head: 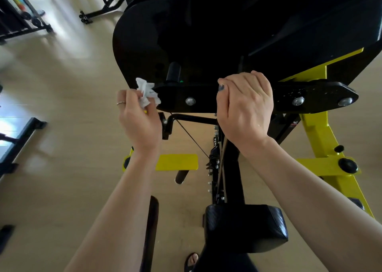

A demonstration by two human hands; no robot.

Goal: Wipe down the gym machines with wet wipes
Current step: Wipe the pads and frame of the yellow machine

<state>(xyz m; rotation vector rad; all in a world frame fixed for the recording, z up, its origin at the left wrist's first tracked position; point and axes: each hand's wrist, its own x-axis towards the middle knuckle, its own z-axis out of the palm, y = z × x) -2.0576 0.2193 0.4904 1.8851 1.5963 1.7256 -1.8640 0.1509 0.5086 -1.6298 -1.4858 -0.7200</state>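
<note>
Left hand [138, 118] pinched a crumpled white wet wipe [147, 91] in its grip, wipe pressed against the left end of the black bar [206, 98]. Right hand [246, 106] curled over the bar's middle; open floor [62, 85] lay left of the wipe

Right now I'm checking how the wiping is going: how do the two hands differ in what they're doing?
The left hand pinches a crumpled white wipe at the end of the black plate; the right hand holds no wipe and curls over the plate's middle. The left hand wears a ring; none shows on the right. Both are bare and at the same plate.
</note>
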